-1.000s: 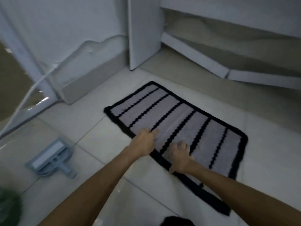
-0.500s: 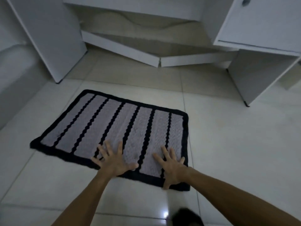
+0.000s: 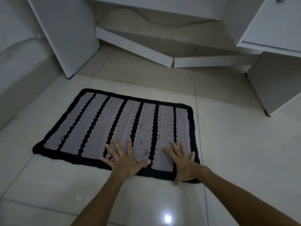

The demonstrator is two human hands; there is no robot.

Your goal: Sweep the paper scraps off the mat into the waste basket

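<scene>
A grey mat (image 3: 104, 124) with black wavy stripes and a black border lies flat on the pale tiled floor. My left hand (image 3: 125, 159) rests palm down on its near edge, fingers spread. My right hand (image 3: 182, 162) presses flat on the mat's near right corner, fingers apart too. Neither hand holds anything. I see no paper scraps on the mat, and no waste basket is in view.
A white desk stands beyond the mat: its left side panel (image 3: 65, 35), a drawer unit (image 3: 275, 25) and its right leg panel (image 3: 275, 82). Two white boards (image 3: 135, 48) lie broken and slanted under the desk. Glossy tiles (image 3: 244, 152) surround the mat.
The view has swung right, away from a blue dustpan and a green object at the left. My hands went from curled at the mat's edge to lying flat and spread on it.
</scene>
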